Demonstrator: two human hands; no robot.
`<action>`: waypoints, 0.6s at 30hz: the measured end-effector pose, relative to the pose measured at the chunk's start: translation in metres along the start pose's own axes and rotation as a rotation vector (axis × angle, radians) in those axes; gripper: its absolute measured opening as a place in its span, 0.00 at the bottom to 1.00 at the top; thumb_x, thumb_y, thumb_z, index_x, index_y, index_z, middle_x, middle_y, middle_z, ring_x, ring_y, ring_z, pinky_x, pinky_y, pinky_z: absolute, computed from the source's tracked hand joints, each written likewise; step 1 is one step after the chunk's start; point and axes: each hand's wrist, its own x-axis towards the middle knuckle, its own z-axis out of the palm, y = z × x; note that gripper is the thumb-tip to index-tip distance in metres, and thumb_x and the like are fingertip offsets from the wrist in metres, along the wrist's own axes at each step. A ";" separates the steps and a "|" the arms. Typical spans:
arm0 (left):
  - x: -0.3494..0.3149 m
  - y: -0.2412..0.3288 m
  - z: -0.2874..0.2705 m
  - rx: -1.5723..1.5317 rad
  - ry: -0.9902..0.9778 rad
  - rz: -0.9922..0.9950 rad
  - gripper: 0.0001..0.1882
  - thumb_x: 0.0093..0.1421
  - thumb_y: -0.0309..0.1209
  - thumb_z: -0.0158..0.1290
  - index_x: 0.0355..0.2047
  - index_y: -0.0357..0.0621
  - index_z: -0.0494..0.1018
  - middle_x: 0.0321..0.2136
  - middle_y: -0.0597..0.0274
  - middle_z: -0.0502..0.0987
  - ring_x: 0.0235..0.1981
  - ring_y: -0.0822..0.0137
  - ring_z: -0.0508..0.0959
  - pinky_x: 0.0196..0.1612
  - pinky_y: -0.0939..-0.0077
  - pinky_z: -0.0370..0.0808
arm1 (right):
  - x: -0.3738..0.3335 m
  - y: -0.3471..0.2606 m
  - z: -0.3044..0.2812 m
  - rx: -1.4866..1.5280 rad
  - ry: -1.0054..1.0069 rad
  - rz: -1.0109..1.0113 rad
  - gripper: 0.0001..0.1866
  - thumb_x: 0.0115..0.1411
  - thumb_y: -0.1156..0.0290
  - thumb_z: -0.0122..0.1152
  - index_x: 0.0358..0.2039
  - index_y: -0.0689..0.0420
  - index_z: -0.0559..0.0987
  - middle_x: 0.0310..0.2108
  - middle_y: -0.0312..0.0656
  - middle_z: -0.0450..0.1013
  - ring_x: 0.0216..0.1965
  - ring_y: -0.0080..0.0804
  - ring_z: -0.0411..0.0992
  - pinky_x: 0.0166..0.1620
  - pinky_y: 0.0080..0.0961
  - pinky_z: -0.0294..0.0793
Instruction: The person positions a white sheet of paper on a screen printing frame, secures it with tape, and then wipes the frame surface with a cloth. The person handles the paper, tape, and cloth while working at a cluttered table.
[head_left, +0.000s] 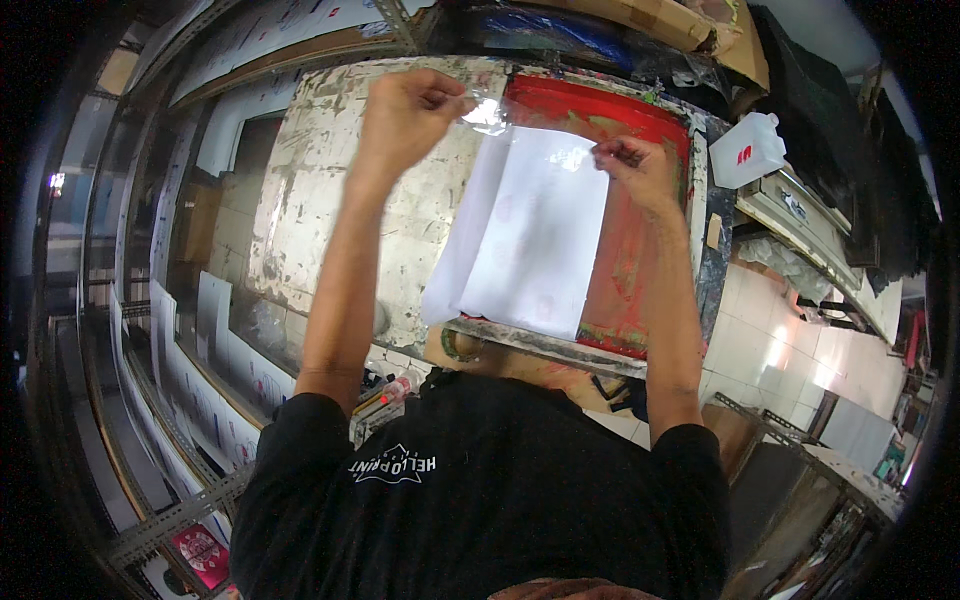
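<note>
My left hand (405,115) is raised over the pale, paint-stained board, its fingers pinching a shiny piece of clear plastic film (488,117). A white sheet (545,230) lies or hangs over the red screen frame (640,280), with faint reddish marks showing on it. Along its left side runs a folded or second white layer (462,235). My right hand (640,172) is closed at the sheet's upper right corner, fingertips pinched on its edge. How far the film reaches over the sheet I cannot tell.
The pale worn board (320,200) lies left of the red frame. A white plastic jug (748,152) stands at the right on a shelf unit (820,235). Metal racks with white panels (190,350) line the left. Cardboard (660,20) lies at the far edge.
</note>
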 end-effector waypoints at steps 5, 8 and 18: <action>0.036 -0.054 0.101 0.139 0.083 -0.072 0.09 0.47 0.30 0.63 0.29 0.43 0.82 0.24 0.54 0.82 0.25 0.62 0.82 0.31 0.70 0.77 | 0.035 0.075 -0.072 -0.136 0.080 0.028 0.08 0.54 0.74 0.67 0.35 0.61 0.82 0.30 0.38 0.80 0.30 0.20 0.76 0.34 0.19 0.74; 0.050 -0.063 0.137 0.225 0.103 -0.162 0.08 0.46 0.31 0.63 0.28 0.46 0.82 0.25 0.55 0.82 0.27 0.57 0.82 0.33 0.66 0.77 | 0.049 0.102 -0.085 -0.485 0.130 0.157 0.14 0.51 0.66 0.71 0.35 0.59 0.83 0.30 0.40 0.80 0.30 0.23 0.76 0.37 0.23 0.75; 0.066 -0.103 0.184 0.382 0.107 -0.222 0.08 0.46 0.33 0.63 0.30 0.52 0.83 0.25 0.53 0.82 0.30 0.52 0.82 0.37 0.60 0.78 | 0.072 0.114 -0.065 -0.875 0.258 0.313 0.17 0.48 0.61 0.72 0.36 0.54 0.80 0.32 0.42 0.79 0.37 0.38 0.78 0.41 0.35 0.74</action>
